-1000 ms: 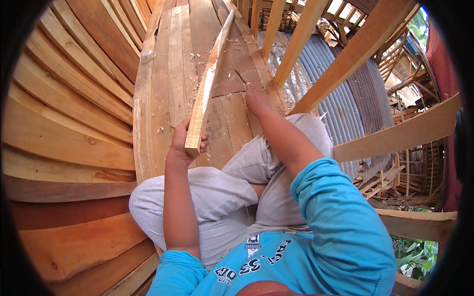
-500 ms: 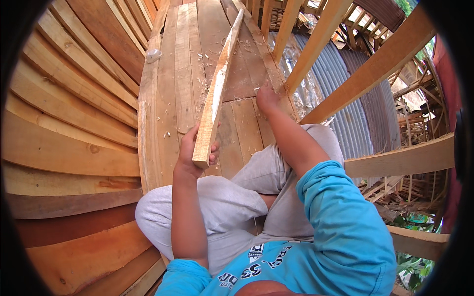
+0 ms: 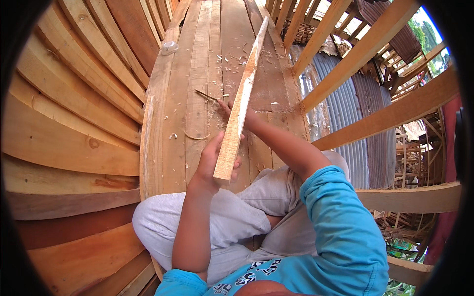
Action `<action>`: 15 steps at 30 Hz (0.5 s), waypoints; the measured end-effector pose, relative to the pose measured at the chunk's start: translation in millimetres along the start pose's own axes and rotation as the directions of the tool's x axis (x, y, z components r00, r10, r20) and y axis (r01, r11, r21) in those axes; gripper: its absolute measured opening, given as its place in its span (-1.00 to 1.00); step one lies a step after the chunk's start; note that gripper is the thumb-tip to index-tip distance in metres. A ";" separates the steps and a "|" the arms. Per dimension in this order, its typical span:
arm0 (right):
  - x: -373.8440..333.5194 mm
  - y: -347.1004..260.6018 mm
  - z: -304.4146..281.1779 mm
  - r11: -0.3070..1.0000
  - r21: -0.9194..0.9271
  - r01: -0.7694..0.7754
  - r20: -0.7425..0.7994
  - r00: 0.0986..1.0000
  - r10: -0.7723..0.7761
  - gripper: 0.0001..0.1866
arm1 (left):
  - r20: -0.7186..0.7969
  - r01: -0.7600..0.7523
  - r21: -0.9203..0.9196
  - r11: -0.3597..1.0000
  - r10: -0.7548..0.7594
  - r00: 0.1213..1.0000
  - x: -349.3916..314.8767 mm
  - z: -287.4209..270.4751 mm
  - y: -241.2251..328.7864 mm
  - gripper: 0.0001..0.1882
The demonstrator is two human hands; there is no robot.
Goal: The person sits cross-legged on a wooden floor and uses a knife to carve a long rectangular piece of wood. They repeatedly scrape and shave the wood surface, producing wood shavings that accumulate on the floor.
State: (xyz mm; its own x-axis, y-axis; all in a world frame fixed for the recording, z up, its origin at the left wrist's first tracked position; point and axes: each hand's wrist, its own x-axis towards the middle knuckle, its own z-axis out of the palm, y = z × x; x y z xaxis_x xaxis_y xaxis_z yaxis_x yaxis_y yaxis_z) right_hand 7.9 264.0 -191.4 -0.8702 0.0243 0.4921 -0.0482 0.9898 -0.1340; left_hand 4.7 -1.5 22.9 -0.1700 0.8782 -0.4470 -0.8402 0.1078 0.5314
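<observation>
The wooden bar (image 3: 239, 111) is gripped near its close end by the left hand (image 3: 211, 157), whose fingers are curled around it, and is held slanting above the plank floor (image 3: 165, 165). A thin dark tool (image 3: 205, 94) is clasped by the fingers of the right hand (image 3: 226, 109), partly hidden behind the bar. Pale shavings (image 3: 173, 136) are scattered about.

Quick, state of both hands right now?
Left hand: closed around the stick.
Right hand: holding a thin tool, partly hidden behind the stick.

Turquoise shirt (image 3: 340, 227) (dark lettering (image 3: 269, 267) in front), pale grey trousers (image 3: 168, 217).
</observation>
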 end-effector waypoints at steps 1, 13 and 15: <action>-0.1 16.9 14.4 0.998 -0.066 0.017 -0.035 0.999 -0.019 -0.22 | 0.011 0.009 -0.012 1.000 -0.009 1.000 2.4 -0.5 -0.5 -0.46; -2.6 171.1 -34.2 0.625 -0.433 -0.649 0.143 0.635 0.759 -0.62 | 0.027 0.043 -0.015 0.999 -0.043 0.999 -2.9 -3.6 5.6 -0.36; -49.8 217.6 -58.0 0.655 -0.581 -0.483 0.209 0.689 0.694 -0.61 | 0.054 0.057 -0.012 0.998 -0.056 0.997 0.6 -0.7 5.6 -0.36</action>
State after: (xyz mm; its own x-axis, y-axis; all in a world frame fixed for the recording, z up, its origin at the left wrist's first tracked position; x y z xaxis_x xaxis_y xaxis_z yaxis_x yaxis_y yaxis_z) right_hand 69.2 486.4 -195.2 -0.7353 0.6745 0.0659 0.6740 0.7178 0.1743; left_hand -0.5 -0.7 25.2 -0.0943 0.8947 -0.4367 -0.8549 0.1520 0.4960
